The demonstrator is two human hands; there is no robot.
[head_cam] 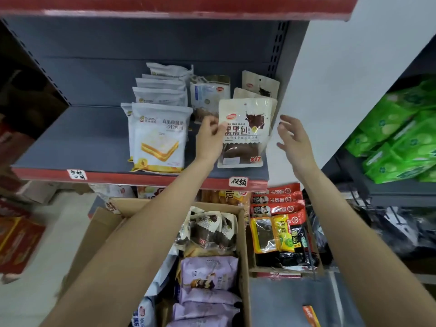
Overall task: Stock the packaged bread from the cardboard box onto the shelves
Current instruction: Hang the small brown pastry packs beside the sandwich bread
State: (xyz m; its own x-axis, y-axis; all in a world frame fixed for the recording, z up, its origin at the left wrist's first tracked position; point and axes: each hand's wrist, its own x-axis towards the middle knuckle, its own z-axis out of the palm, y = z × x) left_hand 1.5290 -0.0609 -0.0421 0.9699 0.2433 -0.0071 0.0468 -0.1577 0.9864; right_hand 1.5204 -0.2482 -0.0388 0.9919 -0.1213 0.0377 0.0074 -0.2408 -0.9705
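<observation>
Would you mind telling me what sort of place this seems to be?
Most likely a small grocery shop aisle: a grey metal shelf with handwritten price-strip tags, rows of packaged bread facing out, and an open cardboard box of stock below.

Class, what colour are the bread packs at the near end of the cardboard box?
Lilac, or pale purple, bread packs in the cardboard box; head view.

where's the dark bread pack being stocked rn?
Head view: the dark bread pack stands at the shelf front, right end, pinched by the left hand, right of the white toast packs.
</observation>
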